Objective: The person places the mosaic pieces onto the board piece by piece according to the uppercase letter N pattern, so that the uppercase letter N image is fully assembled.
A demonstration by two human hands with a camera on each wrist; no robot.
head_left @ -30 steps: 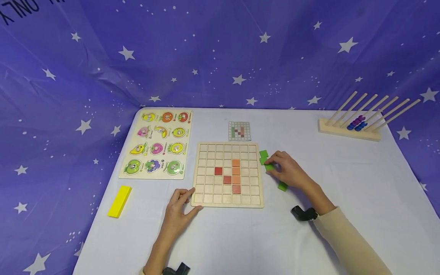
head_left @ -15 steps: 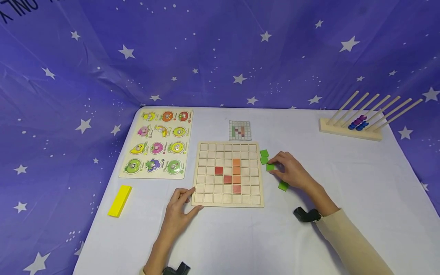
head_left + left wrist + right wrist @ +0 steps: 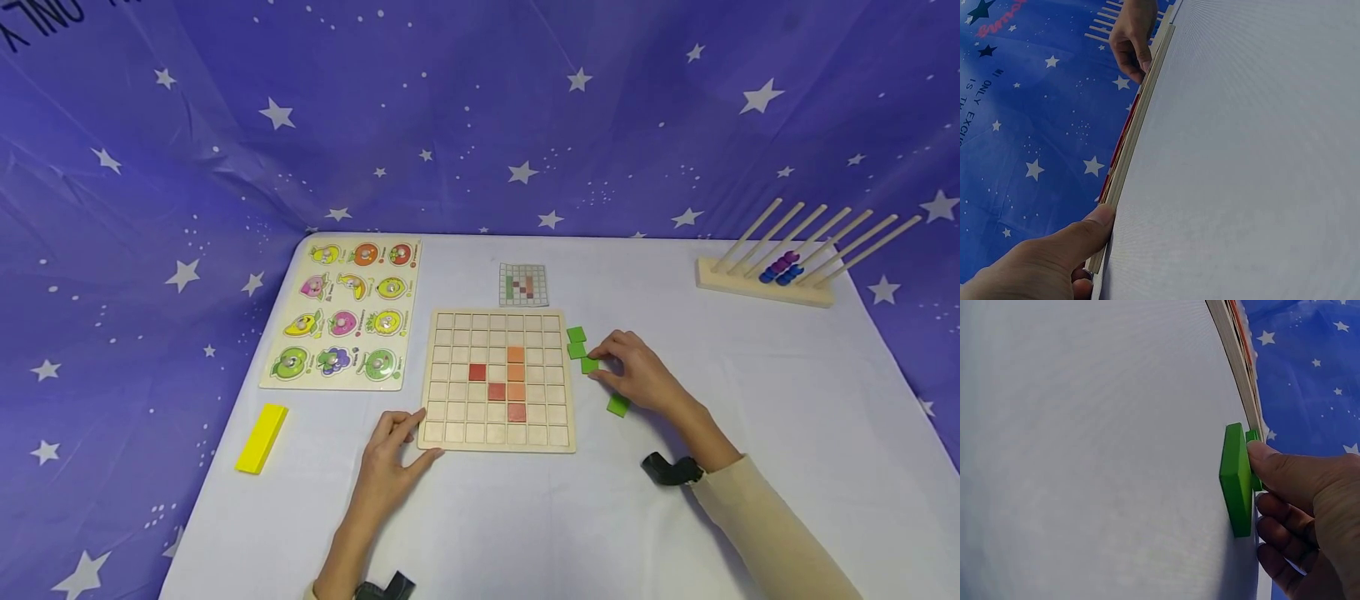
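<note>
A wooden grid board (image 3: pixel 497 433) lies on the table, with red tiles (image 3: pixel 477 372) and orange tiles (image 3: pixel 516 355) in some squares. At its near-left corner my left hand (image 3: pixel 386 467) grips the edge, the thumb (image 3: pixel 1099 219) on the near side. To the right of the board my right hand (image 3: pixel 637 375) pinches a green tile (image 3: pixel 590 365) between thumb and finger. Two more green tiles (image 3: pixel 576 342) lie just beyond it, and another green tile (image 3: pixel 618 405) lies nearer; in the right wrist view a green tile (image 3: pixel 1235 481) stands out in front of the thumb.
Behind the board lies a small printed grid card (image 3: pixel 524 285). A fruit puzzle board (image 3: pixel 341 379) is at the left, a yellow block (image 3: pixel 261 439) nearer. At the back right stands a wooden rack (image 3: pixel 765 289) with rods and several beads.
My right hand has shifted slightly to the right, and the green tile at its fingertips has turned a little. My left hand stays at the board's corner.
</note>
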